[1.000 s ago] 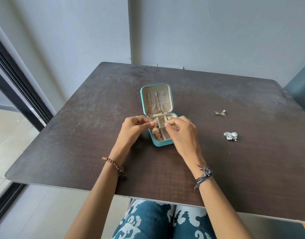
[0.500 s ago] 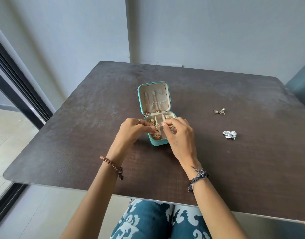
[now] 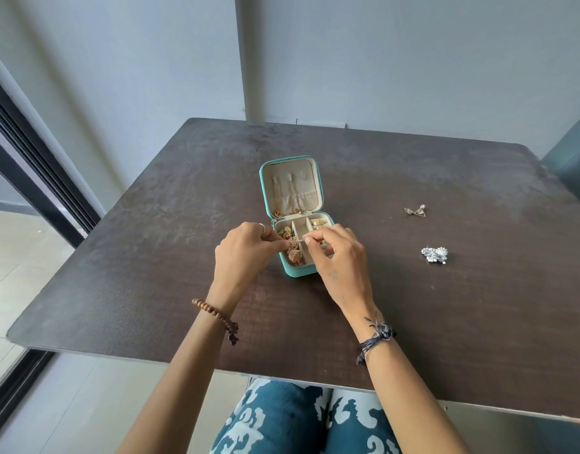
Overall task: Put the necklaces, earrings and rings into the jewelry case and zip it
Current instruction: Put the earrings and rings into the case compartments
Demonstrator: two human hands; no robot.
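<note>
Gold earring (image 3: pixel 294 255) hangs over the front-left compartment of the open case (image 3: pixel 290 191), mid-surface (image 3: pixel 151 257). Left hand (image 3: pixel 246 253) pinches its top disc; right hand (image 3: pixel 339 257) pinches something tiny next to it, likely the hook or back, too small to tell. Looks light, rigid, dangly, snag-prone filigree: hold by the top stud, not the bell. Gold pieces already in other compartments. Two silver pieces well right: small one (image 3: pixel 414 211), cluster (image 3: pixel 435 254), not yet packed. Case unzipped
</note>
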